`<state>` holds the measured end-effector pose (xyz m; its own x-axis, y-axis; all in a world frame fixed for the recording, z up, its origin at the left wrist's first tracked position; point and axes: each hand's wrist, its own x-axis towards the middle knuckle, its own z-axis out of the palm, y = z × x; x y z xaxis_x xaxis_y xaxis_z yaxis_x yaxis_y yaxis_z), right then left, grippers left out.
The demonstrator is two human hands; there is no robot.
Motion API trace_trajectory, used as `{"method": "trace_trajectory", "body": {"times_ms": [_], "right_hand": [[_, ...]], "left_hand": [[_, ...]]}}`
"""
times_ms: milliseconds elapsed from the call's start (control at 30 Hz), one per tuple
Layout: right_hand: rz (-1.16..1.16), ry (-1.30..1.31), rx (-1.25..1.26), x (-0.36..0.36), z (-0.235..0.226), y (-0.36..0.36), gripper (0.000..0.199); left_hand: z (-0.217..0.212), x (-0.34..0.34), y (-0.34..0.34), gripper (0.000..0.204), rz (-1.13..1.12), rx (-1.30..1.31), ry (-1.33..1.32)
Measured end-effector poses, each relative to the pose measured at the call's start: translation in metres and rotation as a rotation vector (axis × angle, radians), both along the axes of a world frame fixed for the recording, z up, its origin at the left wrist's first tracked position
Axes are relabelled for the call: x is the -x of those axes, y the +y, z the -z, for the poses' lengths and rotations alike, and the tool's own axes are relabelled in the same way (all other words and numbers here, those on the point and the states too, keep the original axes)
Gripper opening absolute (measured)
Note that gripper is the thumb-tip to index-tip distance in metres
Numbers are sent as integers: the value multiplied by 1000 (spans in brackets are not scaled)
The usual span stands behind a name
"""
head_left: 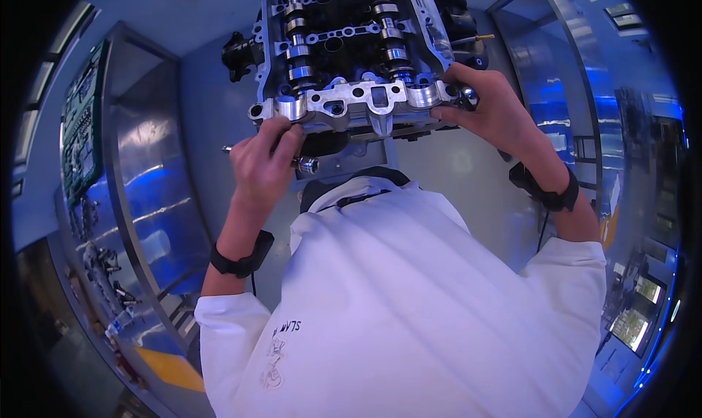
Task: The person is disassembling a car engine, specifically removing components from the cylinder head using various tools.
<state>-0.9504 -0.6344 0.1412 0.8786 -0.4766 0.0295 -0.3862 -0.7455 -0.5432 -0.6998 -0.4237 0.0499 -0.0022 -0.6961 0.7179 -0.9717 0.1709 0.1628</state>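
Head view, both hands [267,162] [486,104] gripping ridged cast-aluminium bearing cap [358,100] — engine head [351,31].

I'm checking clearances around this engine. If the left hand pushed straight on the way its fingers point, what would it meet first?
Probably nothing new: the left hand already touches the near end of the silver camshaft bearing bracket. Straight on lies the left camshaft in the cylinder head, though depth is hard to judge.

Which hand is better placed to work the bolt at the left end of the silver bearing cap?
Left, probably. The left hand sits just under the left end of the silver aluminium bearing cap and holds a slim metal tool. The right hand grips the cap's far right end, bracing it on the engine cylinder head.
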Motion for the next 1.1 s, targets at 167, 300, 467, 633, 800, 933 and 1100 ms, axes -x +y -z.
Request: {"method": "trace_trajectory", "body": {"times_ms": [167, 300, 467, 633, 800, 933, 1100], "right_hand": [[-10, -72, -10, 5, 10, -5, 36], [-26, -148, 57, 3, 18, 3, 33], [4, -236, 117, 6, 17, 8, 32], [232, -138, -221, 0, 17, 0, 38], [225, -265, -61, -9, -8, 2, 37], [286, -269, 176, 1, -45, 15, 35], [298, -215, 132, -16, -40, 76, 43]], "left_hand": [[-14, -8, 4, 32, -138, 24, 456], [-19, -17, 9, 35, -50, -217, 602], [-18, -14, 6, 35, -82, -170, 646], [-29, -32, -20, 35, -123, -280, 1023], [-42, -40, -40, 34, -104, -409, 1014], [-45, -32, -25, 33, 46, -213, 1177], [-60, -55, 63, 36, -27, -299, 1314]]}}
